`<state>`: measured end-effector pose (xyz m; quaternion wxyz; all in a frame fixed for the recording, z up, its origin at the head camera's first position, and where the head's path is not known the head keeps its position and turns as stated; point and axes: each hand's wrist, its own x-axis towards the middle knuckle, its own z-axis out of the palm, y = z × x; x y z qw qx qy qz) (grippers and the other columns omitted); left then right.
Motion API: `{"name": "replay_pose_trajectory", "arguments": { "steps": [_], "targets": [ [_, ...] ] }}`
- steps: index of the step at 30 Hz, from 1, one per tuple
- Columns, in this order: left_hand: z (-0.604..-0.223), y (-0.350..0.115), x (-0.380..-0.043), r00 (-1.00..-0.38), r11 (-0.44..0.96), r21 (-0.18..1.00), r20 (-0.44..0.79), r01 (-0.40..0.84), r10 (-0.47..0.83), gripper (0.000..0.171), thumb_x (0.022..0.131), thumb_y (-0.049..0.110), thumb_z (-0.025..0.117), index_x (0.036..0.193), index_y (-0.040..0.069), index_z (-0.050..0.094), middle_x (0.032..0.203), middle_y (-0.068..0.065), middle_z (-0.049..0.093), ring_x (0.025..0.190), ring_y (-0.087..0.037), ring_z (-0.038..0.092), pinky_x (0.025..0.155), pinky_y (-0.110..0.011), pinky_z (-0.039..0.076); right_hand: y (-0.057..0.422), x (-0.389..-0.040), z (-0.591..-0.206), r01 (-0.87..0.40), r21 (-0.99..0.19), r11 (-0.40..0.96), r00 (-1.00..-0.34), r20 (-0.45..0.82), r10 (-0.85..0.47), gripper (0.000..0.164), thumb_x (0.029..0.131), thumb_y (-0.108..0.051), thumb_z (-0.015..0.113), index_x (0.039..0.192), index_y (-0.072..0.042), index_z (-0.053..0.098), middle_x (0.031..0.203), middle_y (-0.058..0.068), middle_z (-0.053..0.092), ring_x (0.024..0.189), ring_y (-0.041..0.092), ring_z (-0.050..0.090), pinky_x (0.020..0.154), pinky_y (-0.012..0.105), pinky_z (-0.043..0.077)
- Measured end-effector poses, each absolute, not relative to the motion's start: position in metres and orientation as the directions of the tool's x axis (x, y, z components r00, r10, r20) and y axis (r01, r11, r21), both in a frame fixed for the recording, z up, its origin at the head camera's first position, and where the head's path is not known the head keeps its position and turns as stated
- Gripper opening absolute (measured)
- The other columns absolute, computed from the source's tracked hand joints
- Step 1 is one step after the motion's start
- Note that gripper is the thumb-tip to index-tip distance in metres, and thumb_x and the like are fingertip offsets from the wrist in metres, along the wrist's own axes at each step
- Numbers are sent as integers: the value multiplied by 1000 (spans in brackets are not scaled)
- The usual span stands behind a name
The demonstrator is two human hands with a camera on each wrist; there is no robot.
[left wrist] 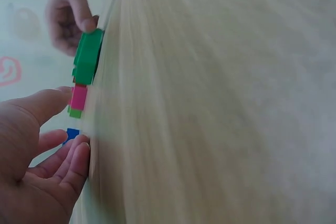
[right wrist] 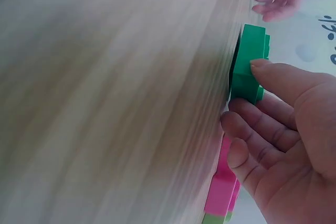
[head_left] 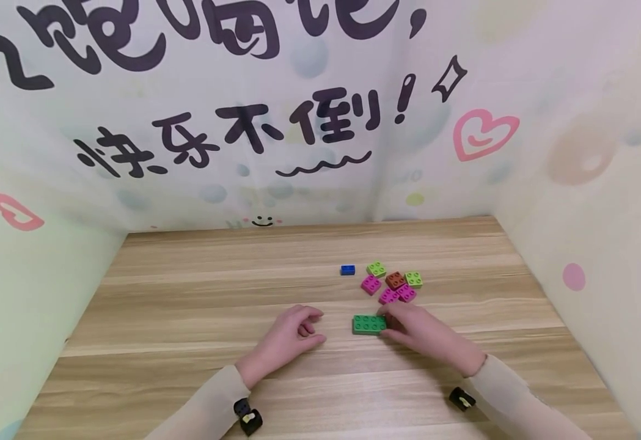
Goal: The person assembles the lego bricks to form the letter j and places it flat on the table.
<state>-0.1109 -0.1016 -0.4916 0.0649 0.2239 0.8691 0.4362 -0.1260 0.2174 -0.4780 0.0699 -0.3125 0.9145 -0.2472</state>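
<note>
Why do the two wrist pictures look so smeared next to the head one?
Head view: evenly lit, sharp, edges bowed by a wide lens; the green brick is crisp under the right hand. Left wrist view: the wooden table is blurred, close to the lens; the left hand looms large. Right wrist view: the same smeared grain.

Beyond our hands (head_left: 353,333), on the back wall (head_left: 309,153), we read the black characters 快乐不倒! (head_left: 232,137); the larger line above it is cut off
</note>
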Motion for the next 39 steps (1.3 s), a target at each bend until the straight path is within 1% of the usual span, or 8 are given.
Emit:
{"name": "replay_pose_trajectory", "arguments": {
  "steps": [8, 15, 24, 27, 30, 34, 39],
  "targets": [
    [-493, -90, -117, -875, 520, 784, 62, 341, 480, 39, 92, 16, 82, 124, -1, 67, 104, -4, 66, 84, -12, 63, 75, -26, 55, 197, -131, -478, -540, -518, 663, -774, -4, -633, 32, 97, -24, 75, 125, -9, 67, 115, 0, 71, 107, 17, 67, 94, 40, 56],
    [-492, -84, -118, -869, 493, 808, 47, 322, 492, 41, 91, 14, 83, 125, -1, 67, 106, -6, 66, 82, -11, 62, 74, -24, 54, 182, -136, -479, -568, -525, 634, -752, 18, -658, 29, 96, -21, 76, 122, -9, 68, 109, -4, 71, 94, 7, 63, 86, 31, 56],
    [-495, -82, -121, -870, 460, 833, 50, 307, 490, 36, 90, 10, 82, 122, 0, 69, 100, -4, 63, 81, -7, 61, 72, -22, 54, 173, -136, -480, -546, -538, 642, -762, 0, -648, 28, 97, -22, 76, 122, -13, 67, 106, -9, 68, 90, 3, 60, 82, 28, 55],
    [-496, -83, -122, -874, 460, 837, 43, 296, 483, 34, 90, 10, 82, 121, 1, 69, 101, -3, 63, 82, -7, 60, 72, -21, 54, 173, -137, -479, -549, -543, 636, -757, -1, -654, 28, 98, -23, 75, 123, -13, 67, 106, -9, 68, 90, 4, 60, 82, 28, 55],
    [-497, -83, -123, -879, 465, 838, 37, 287, 476, 33, 91, 11, 82, 120, 2, 70, 101, -2, 63, 83, -7, 61, 73, -21, 54, 175, -137, -479, -549, -552, 627, -755, 6, -656, 30, 98, -23, 75, 125, -12, 66, 108, -7, 69, 94, 6, 63, 85, 30, 56],
    [-500, -84, -124, -880, 462, 841, 34, 281, 473, 33, 91, 12, 82, 120, 2, 70, 101, -3, 63, 83, -7, 61, 74, -22, 54, 185, -136, -476, -547, -560, 623, -770, 43, -637, 31, 98, -22, 74, 126, -9, 66, 111, -2, 71, 100, 11, 66, 90, 33, 57],
    [-501, -85, -124, -879, 453, 849, 28, 272, 476, 34, 91, 14, 82, 120, 2, 70, 101, -3, 63, 82, -6, 60, 74, -22, 55, 207, -136, -472, -550, -536, 640, -801, 122, -586, 28, 96, -15, 76, 121, -6, 67, 108, 1, 71, 96, 14, 67, 84, 32, 59]
  ]
}}
